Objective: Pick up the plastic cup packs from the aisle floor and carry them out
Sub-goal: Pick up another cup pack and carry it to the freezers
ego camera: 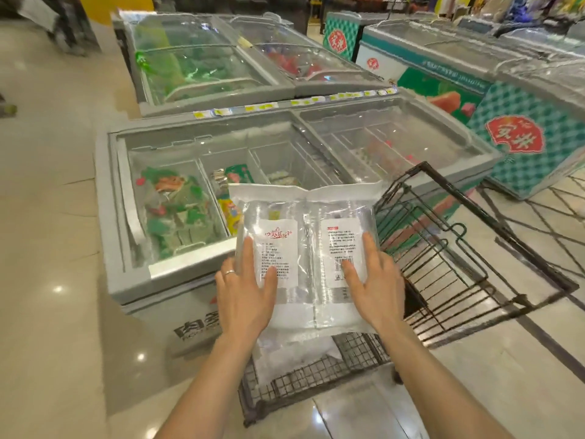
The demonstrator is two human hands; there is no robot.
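Apparently gathered on the wire rack [359,346], the cup packs [304,236] lie under the left hand [243,296] and right hand [376,289], fingers [371,248] spread flat, not yet carried out.

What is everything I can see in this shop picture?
plastic cup packs: apparently two side by side, clear with white labels, above the wire cart, under both hands
wire cart: one, black, low centre and right
chest freezers: four, grey with glass lids, ahead
frozen food packets: many, green and red, inside the near left freezer
branded freezers: at least two, teal and white, right
floor: beige tiles
ring: one, silver, on left hand
left hand: flat on left pack
right hand: flat on right pack
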